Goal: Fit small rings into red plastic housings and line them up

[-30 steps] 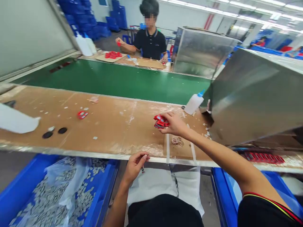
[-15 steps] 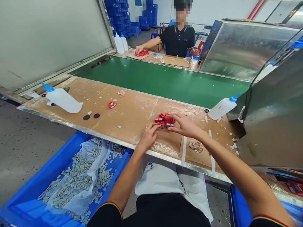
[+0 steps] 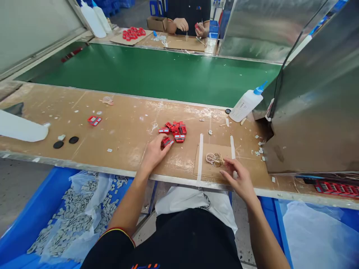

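My left hand (image 3: 153,152) has its thumb and fingers closed on a small red plastic piece (image 3: 167,142) with a pale grey panel, resting at the near side of a cluster. That cluster of similar red pieces (image 3: 176,129) lies on the brown worktable (image 3: 131,130). To the right, my right hand (image 3: 238,177) holds nothing, thumb and fingers apart. Its fingertips hover by a cardboard pad (image 3: 210,172) fixed with white tape strips. On the pad are a glossy ring-shaped smear (image 3: 214,159) and a thin stick (image 3: 221,157), near the fingertips.
White squeeze bottles lie tilted at right (image 3: 244,106) and left (image 3: 22,127). A green conveyor belt (image 3: 157,74) runs beyond the table. Across it, a co-worker's hands (image 3: 181,24) handle a red piece. A blue bin (image 3: 56,186) of small grey pieces stands below left.
My right hand has left the red cluster and moved right to the cardboard pad. My left hand stays at the cluster. The view has tilted down; the co-worker's hand left the far red pieces.
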### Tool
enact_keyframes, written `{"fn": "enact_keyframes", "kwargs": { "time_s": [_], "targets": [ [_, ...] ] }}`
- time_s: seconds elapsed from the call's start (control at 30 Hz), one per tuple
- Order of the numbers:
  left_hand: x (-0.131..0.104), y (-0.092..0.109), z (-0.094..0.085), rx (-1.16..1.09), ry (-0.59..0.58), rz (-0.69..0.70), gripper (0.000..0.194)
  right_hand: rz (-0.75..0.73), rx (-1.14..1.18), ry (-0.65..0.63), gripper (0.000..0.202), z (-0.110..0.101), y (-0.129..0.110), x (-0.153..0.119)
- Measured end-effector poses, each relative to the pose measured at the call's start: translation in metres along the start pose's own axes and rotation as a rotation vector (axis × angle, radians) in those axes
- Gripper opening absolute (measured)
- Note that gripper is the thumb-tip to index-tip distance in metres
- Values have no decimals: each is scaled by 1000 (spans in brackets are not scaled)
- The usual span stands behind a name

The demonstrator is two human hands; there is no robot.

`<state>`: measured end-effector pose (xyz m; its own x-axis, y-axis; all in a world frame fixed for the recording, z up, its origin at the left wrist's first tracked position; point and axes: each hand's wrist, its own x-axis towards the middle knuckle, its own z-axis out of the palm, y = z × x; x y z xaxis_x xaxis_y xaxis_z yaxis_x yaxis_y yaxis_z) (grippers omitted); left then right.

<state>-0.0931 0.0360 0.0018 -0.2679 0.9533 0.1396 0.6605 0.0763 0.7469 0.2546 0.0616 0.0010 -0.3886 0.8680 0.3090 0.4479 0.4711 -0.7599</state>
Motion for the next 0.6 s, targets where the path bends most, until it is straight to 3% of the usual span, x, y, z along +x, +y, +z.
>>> {"fn": "enact_keyframes", "kwargs": {
  "time_s": [0.07,0.17,0.27,0.4,0.6],
  "targets": [
    [-15,8,5,-324,-10,-117,31,-18,-3,-23,24,11,-2,7],
    [-37,24,27,-814,-110,-280,44,-49,2,-30,15,23,-4,17],
    [-50,39,56,-1069,-224,-371,53,-70,-39,7,18,29,-4,24],
    [-51,50,77,-1090,-338,-332,65,-33,-65,68,22,36,-3,29],
    [-48,52,67,-623,-301,-10,33,46,34,154,21,41,-2,25]
  ]
}}
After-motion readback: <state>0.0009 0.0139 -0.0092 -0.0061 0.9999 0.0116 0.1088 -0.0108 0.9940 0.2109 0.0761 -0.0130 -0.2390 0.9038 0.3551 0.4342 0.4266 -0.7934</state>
